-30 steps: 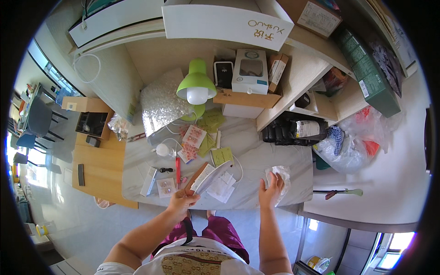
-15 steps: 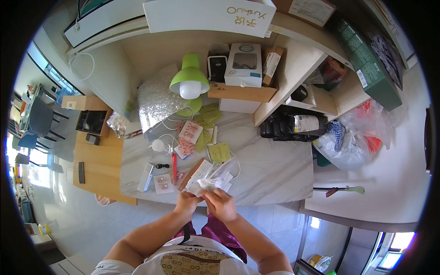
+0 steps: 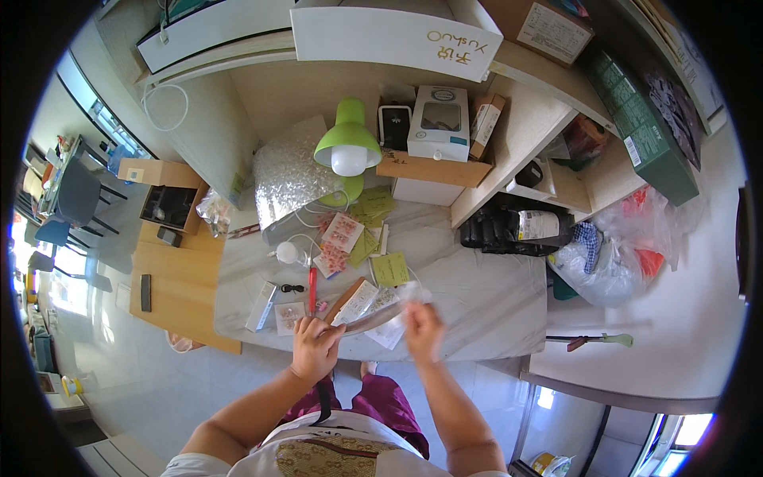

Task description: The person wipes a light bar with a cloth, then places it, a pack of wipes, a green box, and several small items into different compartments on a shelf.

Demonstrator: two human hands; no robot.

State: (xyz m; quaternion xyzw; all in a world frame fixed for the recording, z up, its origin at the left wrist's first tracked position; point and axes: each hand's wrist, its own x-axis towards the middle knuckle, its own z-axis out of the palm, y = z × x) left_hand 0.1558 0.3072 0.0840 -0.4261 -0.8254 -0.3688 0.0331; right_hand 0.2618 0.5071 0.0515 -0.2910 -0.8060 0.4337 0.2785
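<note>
In the head view, my left hand (image 3: 315,347) is at the near edge of the marbled table (image 3: 493,314), thumb and fingers clamped on the left end of a narrow, pale, curved strip (image 3: 370,320). The strip runs right and slightly far, above some white papers (image 3: 387,335). My right hand (image 3: 424,330) is blurred, its fingers curled together on a crumpled white sheet (image 3: 413,292) at the strip's right end; whether the sheet touches the strip I cannot tell. Just beyond the strip lies a brown-edged piece with a white label (image 3: 355,302). Farther on I see a green note (image 3: 389,269), with a red stick (image 3: 311,292) to the left and a green lamp (image 3: 348,139) at the far side.
</note>
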